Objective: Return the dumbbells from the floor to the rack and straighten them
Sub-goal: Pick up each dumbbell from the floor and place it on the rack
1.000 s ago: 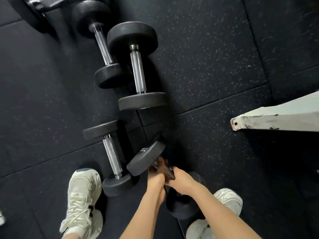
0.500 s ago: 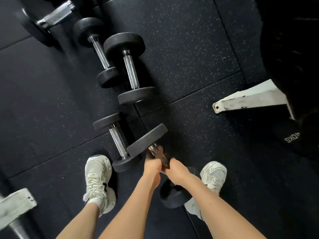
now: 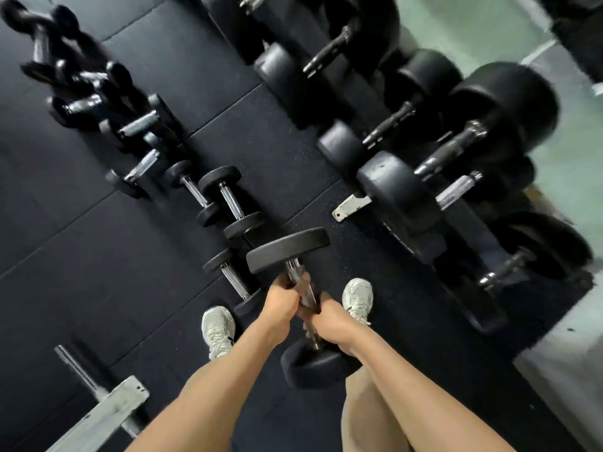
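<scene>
I hold a black dumbbell (image 3: 287,251) with a chrome handle off the floor, tilted, its far head up and its near head low by my thighs. My left hand (image 3: 282,303) and my right hand (image 3: 329,321) are both wrapped around its handle. A row of smaller dumbbells lies on the black floor to the left: one by my left shoe (image 3: 231,277), two side by side (image 3: 228,199) beyond it, and several more further back (image 3: 137,125). The dumbbell rack (image 3: 350,205) stands at the right, loaded with large black dumbbells (image 3: 401,197).
My white shoes (image 3: 217,331) stand on the rubber mat either side of the held dumbbell. A white metal frame with a steel bar (image 3: 107,409) lies at the lower left. The rack's white foot juts out towards the floor row.
The dumbbell has risen from the floor with both hands on its handle. My view has lifted and swung right, bringing the loaded rack into sight.
</scene>
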Motion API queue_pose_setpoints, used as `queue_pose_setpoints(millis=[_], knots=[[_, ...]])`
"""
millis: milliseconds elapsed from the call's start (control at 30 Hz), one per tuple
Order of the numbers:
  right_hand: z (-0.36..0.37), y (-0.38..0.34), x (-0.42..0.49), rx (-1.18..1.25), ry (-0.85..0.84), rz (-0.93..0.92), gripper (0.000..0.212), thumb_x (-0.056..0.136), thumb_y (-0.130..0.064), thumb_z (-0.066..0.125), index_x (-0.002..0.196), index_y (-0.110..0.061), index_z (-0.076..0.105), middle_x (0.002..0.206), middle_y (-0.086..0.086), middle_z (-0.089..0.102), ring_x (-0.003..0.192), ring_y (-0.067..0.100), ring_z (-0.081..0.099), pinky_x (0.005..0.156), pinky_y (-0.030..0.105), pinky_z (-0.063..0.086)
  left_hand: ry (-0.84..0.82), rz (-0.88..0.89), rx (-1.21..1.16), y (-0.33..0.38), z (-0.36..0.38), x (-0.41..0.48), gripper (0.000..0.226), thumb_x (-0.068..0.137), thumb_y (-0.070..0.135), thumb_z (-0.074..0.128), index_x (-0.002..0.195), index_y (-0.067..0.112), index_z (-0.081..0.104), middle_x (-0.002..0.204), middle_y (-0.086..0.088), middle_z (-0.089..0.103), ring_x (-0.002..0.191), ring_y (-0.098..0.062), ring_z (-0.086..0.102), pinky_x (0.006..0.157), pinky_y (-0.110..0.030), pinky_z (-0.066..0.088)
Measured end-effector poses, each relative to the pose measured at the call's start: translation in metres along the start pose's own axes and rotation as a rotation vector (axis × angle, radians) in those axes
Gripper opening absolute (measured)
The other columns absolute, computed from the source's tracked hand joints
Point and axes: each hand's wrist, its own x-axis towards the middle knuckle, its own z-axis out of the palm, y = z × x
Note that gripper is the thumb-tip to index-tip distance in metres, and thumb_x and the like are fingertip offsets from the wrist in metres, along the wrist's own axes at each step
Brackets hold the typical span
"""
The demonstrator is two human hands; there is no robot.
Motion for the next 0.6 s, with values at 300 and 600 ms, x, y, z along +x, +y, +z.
queue_pose_setpoints(millis=[300, 600], knots=[[-0.053, -0.038, -0.174, 0.271, 0.135, -0.176, 0.029, 0.093, -0.021, 0.054, 0.115, -0.003, 0.051, 0.075, 0.008, 0.059, 0.061, 0.016, 0.057, 0.061, 0.032, 0.052, -0.136, 0.22, 0.333, 0.092, 0.076, -0.155, 0.02, 0.089, 0.018, 0.063, 0.106, 0.01, 0.059, 0.099, -0.009, 0.066, 0.096, -0.026, 0.062, 0.08, -0.035, 0.052], [-0.178, -0.049, -0.255, 0.39, 0.206, -0.347, 0.007, 0.096, -0.024, 0.053, 0.095, -0.018, 0.049, 0.077, 0.008, 0.059, 0.064, 0.016, 0.058, 0.067, 0.033, 0.052, -0.145, 0.372, 0.573, 0.153, 0.217, -0.221, 0.002, 0.087, 0.023, 0.063, 0.086, 0.021, 0.064, 0.085, -0.003, 0.067, 0.081, -0.019, 0.061, 0.08, -0.038, 0.052]])
